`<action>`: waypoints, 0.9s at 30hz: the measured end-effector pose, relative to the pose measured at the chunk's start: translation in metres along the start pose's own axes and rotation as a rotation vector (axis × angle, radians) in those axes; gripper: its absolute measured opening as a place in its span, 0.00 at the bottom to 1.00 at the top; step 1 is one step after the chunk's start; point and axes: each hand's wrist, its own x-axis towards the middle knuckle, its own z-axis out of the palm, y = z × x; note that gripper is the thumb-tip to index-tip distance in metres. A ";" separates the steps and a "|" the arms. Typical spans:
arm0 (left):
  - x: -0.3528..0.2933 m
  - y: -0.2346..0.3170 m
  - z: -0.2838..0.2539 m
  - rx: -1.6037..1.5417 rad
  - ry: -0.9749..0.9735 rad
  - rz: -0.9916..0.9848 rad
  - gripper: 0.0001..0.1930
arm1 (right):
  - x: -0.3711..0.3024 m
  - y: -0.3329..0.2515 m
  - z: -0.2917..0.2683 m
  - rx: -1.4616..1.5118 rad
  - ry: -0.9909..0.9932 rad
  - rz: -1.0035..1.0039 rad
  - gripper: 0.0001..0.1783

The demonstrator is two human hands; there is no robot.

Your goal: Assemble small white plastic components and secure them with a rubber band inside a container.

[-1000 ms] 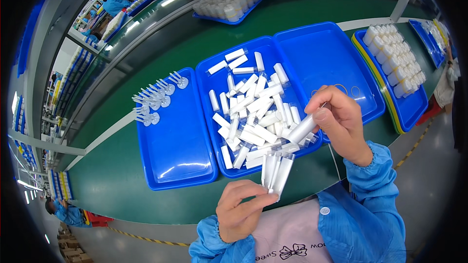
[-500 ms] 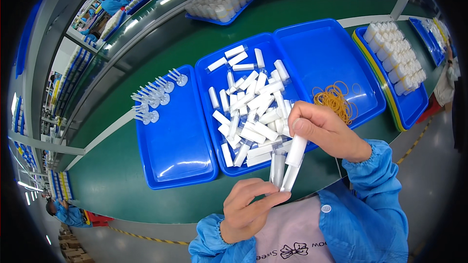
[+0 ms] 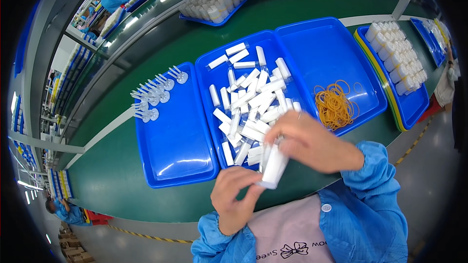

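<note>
A small bundle of white blocks in clear sleeves (image 3: 274, 167) is held between my two hands, over the near edge of the middle blue tray (image 3: 227, 169). My right hand (image 3: 312, 141), blurred by motion, grips the bundle's upper end. At its lower end, the fingers and thumb of my left hand (image 3: 237, 196) close on it. How many pieces it has is hard to make out. Many loose white pieces (image 3: 258, 96) of the same kind lie jumbled in the middle tray. A heap of yellow rubber bands (image 3: 335, 106) rests in the tray just beyond my right hand.
The left blue tray (image 3: 183, 153) carries clear plastic parts with round bases and thin stems (image 3: 155, 92). Stacked trays at the right hold banded white bundles (image 3: 397, 56). Farther back on the green bench stands another loaded tray (image 3: 217, 0). Co-workers in blue (image 3: 113, 1) sit beyond.
Both hands have shifted left, and the right one has come lower. The pieces, spread apart before, now sit together as a compact bundle. More of the rubber bands shows.
</note>
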 end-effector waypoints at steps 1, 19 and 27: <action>0.001 -0.003 -0.001 -0.010 0.024 -0.047 0.11 | 0.005 0.013 -0.006 -0.096 0.083 0.021 0.14; -0.005 -0.019 -0.004 -0.181 0.034 -0.146 0.07 | 0.007 0.022 -0.039 0.883 0.039 0.472 0.28; -0.004 -0.025 -0.010 -0.225 0.188 -0.202 0.08 | -0.038 -0.042 0.000 0.717 -0.357 0.290 0.28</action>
